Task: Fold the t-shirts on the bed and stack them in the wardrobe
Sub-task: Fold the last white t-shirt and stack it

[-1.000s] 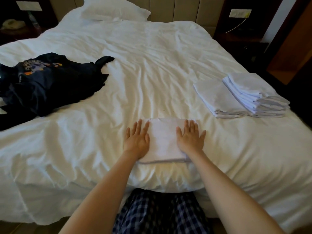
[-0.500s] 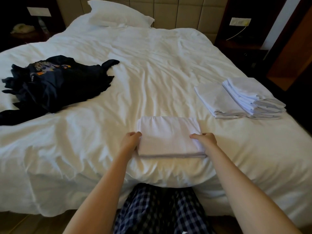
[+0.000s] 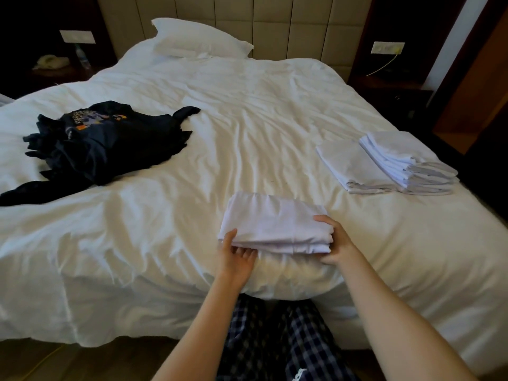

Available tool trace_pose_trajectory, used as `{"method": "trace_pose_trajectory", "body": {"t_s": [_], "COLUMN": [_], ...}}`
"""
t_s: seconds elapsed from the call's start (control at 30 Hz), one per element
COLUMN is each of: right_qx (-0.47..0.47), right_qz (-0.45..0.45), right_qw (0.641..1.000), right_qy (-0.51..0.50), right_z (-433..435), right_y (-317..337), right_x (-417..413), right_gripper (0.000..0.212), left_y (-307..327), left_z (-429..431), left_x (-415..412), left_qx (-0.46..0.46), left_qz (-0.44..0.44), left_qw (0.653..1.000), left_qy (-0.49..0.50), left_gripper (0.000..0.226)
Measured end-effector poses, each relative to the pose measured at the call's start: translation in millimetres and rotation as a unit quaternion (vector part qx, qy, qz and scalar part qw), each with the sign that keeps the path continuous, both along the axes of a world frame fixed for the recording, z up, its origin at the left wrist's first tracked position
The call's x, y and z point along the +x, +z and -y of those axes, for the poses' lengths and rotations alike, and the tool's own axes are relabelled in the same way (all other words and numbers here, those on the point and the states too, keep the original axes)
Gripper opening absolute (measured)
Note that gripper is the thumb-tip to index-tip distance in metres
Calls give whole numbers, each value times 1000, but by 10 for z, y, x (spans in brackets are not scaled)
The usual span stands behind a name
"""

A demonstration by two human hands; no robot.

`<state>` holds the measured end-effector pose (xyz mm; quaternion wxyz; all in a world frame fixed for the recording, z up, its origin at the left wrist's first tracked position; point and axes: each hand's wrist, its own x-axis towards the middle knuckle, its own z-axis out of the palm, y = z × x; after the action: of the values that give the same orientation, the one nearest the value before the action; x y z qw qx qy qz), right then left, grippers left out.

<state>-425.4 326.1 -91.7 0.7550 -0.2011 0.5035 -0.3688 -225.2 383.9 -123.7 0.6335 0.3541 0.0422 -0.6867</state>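
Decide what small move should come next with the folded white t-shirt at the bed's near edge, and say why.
Probably lift the folded white t-shirt and carry it right to the stack of folded white shirts: the left hand and right hand grip its ends, and it looks fully folded.

The 2 forearms are bare up to the picture's edge. Below the left hand (image 3: 236, 257) and the right hand (image 3: 338, 243), between the arms, show loose trousers (image 3: 275, 339) in a navy-and-white check. A small scrap of white lacy trim (image 3: 301, 377) lies on them, nearer the right arm.
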Motion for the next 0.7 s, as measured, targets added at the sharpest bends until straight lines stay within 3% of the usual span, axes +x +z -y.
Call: {"method": "trace_pose_trajectory", "body": {"t_s": [0.1, 0.23, 0.47, 0.7], "right_qx": [-21, -52, -72, -107], "right_qz": [-11, -62, -46, 33], "right_qw": [1000, 996, 996, 991], "right_qy": [3, 29, 12, -76], "right_z": [-19, -44, -22, 129], "right_y": [-61, -47, 7, 282], "right_x": [53, 54, 22, -134], "right_gripper": [19, 20, 14, 17], "left_y": [48, 57, 79, 508], "left_z": [-15, 34, 274, 719], "left_x": [-253, -415, -373, -490], "left_qx": [-17, -18, -23, -89], "left_qz": [5, 20, 74, 127], "left_qw": [1000, 1000, 997, 986], "left_qy": [-2, -4, -6, -58], "left_gripper": [16, 31, 53, 38]}}
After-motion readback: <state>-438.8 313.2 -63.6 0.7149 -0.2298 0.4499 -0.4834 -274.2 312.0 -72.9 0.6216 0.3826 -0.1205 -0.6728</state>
